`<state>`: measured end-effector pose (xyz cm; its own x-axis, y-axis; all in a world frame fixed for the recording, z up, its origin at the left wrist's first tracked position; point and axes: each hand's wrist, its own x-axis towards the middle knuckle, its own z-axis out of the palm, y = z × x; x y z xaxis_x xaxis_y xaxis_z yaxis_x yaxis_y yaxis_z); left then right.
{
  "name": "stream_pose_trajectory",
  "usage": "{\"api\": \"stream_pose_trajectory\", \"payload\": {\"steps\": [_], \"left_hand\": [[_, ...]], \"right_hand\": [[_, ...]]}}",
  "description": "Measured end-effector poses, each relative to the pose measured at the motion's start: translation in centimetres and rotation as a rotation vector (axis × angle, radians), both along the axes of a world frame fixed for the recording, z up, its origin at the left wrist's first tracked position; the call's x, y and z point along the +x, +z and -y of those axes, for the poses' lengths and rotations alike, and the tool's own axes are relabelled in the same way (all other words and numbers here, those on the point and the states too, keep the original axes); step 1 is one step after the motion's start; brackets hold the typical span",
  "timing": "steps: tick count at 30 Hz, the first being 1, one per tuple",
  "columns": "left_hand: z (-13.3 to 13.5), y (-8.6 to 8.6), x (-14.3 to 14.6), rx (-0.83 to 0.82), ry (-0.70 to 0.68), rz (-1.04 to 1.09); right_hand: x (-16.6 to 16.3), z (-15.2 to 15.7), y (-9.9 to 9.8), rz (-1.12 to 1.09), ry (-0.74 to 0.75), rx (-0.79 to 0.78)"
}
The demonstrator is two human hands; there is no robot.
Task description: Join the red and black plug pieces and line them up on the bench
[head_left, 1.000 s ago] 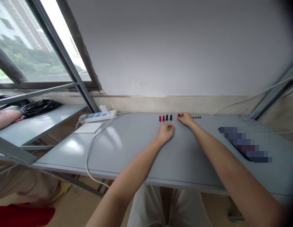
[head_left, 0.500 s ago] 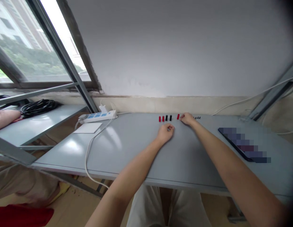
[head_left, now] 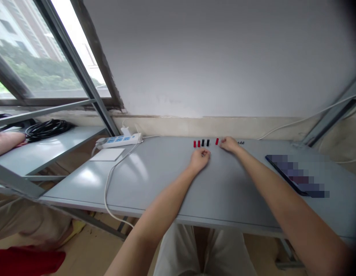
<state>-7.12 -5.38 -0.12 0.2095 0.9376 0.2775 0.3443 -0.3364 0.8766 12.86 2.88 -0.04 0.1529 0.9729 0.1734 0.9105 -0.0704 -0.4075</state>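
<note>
Two red caps (head_left: 196, 143) and two black caps (head_left: 205, 142) stand in a short row near the far edge of the grey table (head_left: 155, 180). A single red cap (head_left: 216, 141) stands a little to their right. My left hand (head_left: 200, 159) rests on the table just in front of the row, fingers curled into a loose fist. My right hand (head_left: 229, 144) lies beside the single red cap, fingers bent and pinched close to it. Some small dark parts (head_left: 240, 143) lie just beyond my right hand.
A white power strip (head_left: 119, 141) with its cable lies at the table's far left, with a white sheet (head_left: 107, 154) in front of it. A dark flat device (head_left: 295, 176) lies at the right. On the left shelf are coiled black cable (head_left: 47, 129) and another person's hand (head_left: 7, 142).
My right hand has drawn slightly away from the single red cap, which now stands free. My left hand has barely shifted.
</note>
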Motion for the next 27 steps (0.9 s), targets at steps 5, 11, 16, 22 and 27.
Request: {"api": "stream_pose_trajectory", "payload": {"steps": [5,11,16,22,27], "left_hand": [[-0.6,-0.3,0.0,-0.059,0.043,0.079],[-1.1,-0.7,0.0,-0.137,0.070,0.175],[-0.9,-0.5,-0.3,-0.183,0.093,0.258],[-0.6,0.0,-0.2,-0.216,0.084,0.277],[-0.6,0.1,-0.1,-0.223,0.076,0.272]], "right_hand": [[0.3,1.6,1.2,0.007,0.077,-0.107],[-2.4,2.5,1.0,-0.087,0.250,-0.093],[-4.5,2.1,0.0,-0.073,0.214,-0.016],[-5.6,1.6,-0.2,-0.112,0.196,0.005],[-6.1,1.5,-0.2,-0.117,0.186,0.030]]}}
